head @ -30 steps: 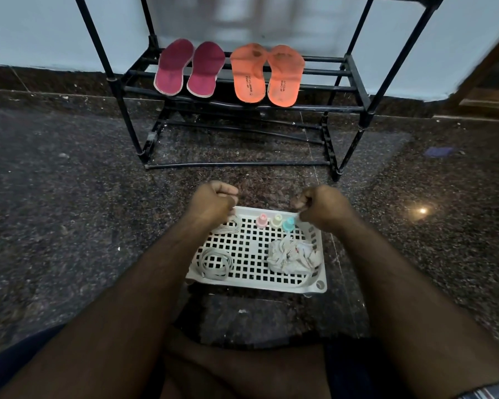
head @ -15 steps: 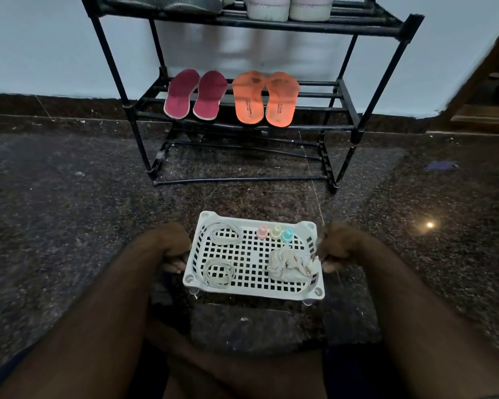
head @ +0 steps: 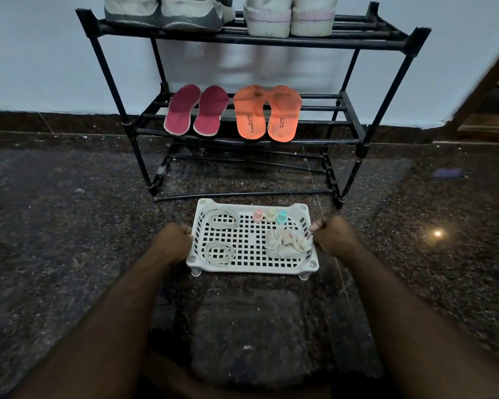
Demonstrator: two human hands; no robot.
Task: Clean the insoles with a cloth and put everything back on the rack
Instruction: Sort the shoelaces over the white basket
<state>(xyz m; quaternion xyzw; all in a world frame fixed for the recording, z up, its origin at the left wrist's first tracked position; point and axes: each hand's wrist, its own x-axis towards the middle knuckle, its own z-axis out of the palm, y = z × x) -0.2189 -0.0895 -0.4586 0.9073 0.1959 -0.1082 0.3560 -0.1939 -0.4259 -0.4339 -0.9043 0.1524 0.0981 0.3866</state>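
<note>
A white perforated tray (head: 251, 266) is held a little above the dark floor in front of the black rack (head: 366, 139). My left hand (head: 173, 240) grips its left rim and my right hand (head: 333, 234) grips its right rim. In the tray lie a crumpled white cloth (head: 287, 243), two coils of white laces (head: 222, 218), and three small bottles (head: 270, 216), pink, yellow and teal. On the rack's middle shelf rest a pair of magenta insoles (head: 196, 110) and a pair of orange insoles (head: 267, 115).
Grey shoes (head: 167, 11) and white shoes (head: 290, 17) stand on the rack's top shelf. The rack's bottom shelf (head: 242, 164) holds nothing. A pale wall rises behind; a wooden step (head: 490, 122) lies at the far right. Speckled dark floor surrounds the tray.
My hands slid from the tray's far edge to its side rims and lifted it off the floor toward the rack. The view tilted up, showing the top shelf.
</note>
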